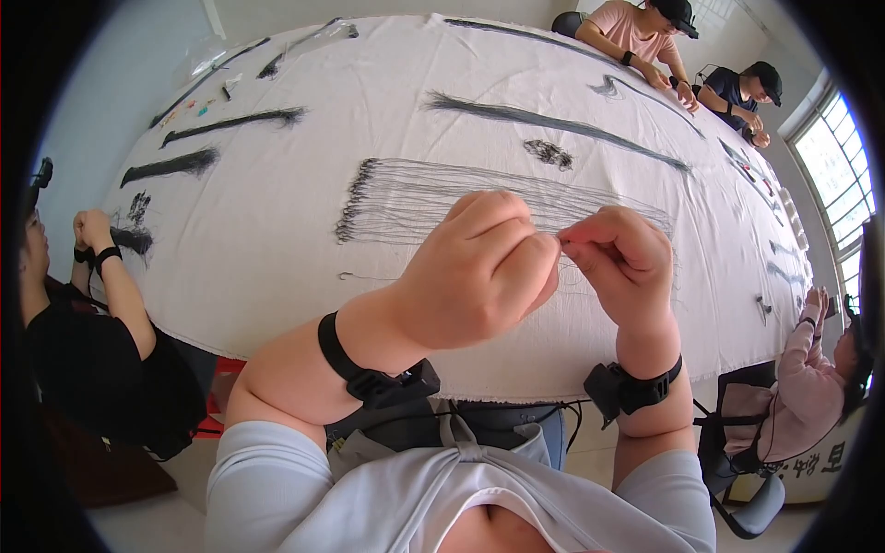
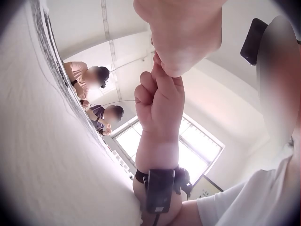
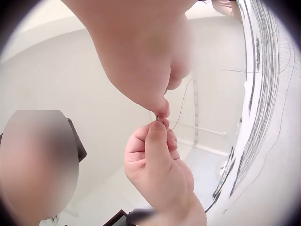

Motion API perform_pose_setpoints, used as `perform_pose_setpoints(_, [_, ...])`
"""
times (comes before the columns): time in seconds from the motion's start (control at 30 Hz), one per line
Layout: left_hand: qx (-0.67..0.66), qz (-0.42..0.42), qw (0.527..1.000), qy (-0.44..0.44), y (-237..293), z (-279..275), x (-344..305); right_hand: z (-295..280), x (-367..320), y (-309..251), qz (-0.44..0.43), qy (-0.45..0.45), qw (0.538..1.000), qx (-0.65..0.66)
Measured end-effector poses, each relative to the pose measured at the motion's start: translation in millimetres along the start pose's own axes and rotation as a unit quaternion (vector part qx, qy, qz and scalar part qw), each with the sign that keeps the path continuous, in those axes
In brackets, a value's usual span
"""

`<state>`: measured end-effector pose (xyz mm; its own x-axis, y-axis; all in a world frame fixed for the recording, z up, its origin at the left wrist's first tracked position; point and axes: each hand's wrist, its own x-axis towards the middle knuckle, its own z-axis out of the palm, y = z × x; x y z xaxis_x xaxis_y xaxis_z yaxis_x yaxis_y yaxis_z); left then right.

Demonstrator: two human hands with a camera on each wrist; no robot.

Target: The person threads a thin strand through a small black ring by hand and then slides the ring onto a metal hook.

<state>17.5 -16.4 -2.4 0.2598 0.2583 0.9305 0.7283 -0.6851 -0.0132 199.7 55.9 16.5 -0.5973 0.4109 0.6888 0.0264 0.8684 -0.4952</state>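
Observation:
Both hands meet above the near side of the white-covered table. The left hand [image 1: 484, 267], its back turned up and fingers curled, pinches at a fine dark strand [image 3: 184, 101] that loops beside the fingertips in the right wrist view. Facing it, the right hand [image 1: 631, 263] pinches with thumb and forefinger at the same spot, the fingertips of the two hands almost touching. A tiny dark bit [image 3: 157, 117] shows between them; its shape is too small to tell. Beyond the hands lies a wide row of long thin dark strands [image 1: 442, 189] with dark knotted ends at the left.
Dark bundles [image 1: 553, 124] lie across the white cloth [image 1: 277, 203], with a small tangled heap [image 1: 548, 154] behind the row. One loose strand [image 1: 369, 276] lies left of the hands. People sit at the left [image 1: 92, 341], the right [image 1: 784, 396] and the far right corner [image 1: 636, 37].

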Motion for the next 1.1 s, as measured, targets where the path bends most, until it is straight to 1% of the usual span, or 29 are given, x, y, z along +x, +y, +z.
perform_pose_setpoints(0.03, [0.004,-0.003,1.000,0.005,-3.0,-2.1,1.7,-0.7,-0.5,-2.0,-0.006,-0.005,1.000,0.011])
perform_pose_setpoints(0.13, [0.015,0.002,1.000,0.027,-5.1,-4.0,2.1,1.5,-3.3,-6.8,-0.048,-0.009,0.999,-0.011])
perform_pose_setpoints(0.23, [0.026,0.020,0.999,0.043,-5.7,-5.0,1.9,3.8,-4.8,-13.0,-0.094,0.023,0.994,-0.042])
perform_pose_setpoints(0.33, [0.032,0.036,0.998,0.043,-4.1,-9.7,2.2,5.1,-9.8,-19.5,-0.093,0.027,0.995,-0.036])
perform_pose_setpoints(0.47, [0.015,0.042,0.999,0.018,0.9,-19.0,1.0,9.4,-21.0,-34.4,-0.016,0.033,0.998,0.042])
perform_pose_setpoints(0.57, [0.012,0.048,0.999,0.020,3.4,-20.8,0.5,7.0,-21.8,-41.8,0.001,0.018,0.998,0.064])
perform_pose_setpoints(0.6, [0.011,0.050,0.998,0.023,3.5,-21.0,0.7,8.1,-23.7,-40.5,0.004,0.019,0.996,0.088])
perform_pose_setpoints(0.7, [0.003,0.056,0.998,0.030,3.4,-21.5,1.0,14.0,-23.1,-37.0,-0.029,0.042,0.994,0.093])
perform_pose_setpoints(0.83, [0.001,0.063,0.997,0.035,3.6,-21.6,1.3,12.1,-25.9,-40.7,-0.013,0.032,0.995,0.093])
perform_pose_setpoints(0.9, [-0.003,0.056,0.998,0.035,4.2,-21.2,0.9,13.9,-26.1,-41.5,-0.014,0.045,0.994,0.095])
perform_pose_setpoints(0.97, [-0.012,0.040,0.999,0.027,4.9,-20.9,0.2,10.9,-25.6,-39.7,-0.014,0.031,0.995,0.090])
perform_pose_setpoints(1.03, [-0.017,0.028,0.999,0.013,3.8,-20.7,0.0,8.3,-28.6,-37.7,0.032,0.034,0.991,0.125])
perform_pose_setpoints(1.1, [-0.011,0.021,1.000,0.015,0.5,-19.1,-0.6,9.8,-33.7,-36.7,0.111,0.048,0.974,0.191])
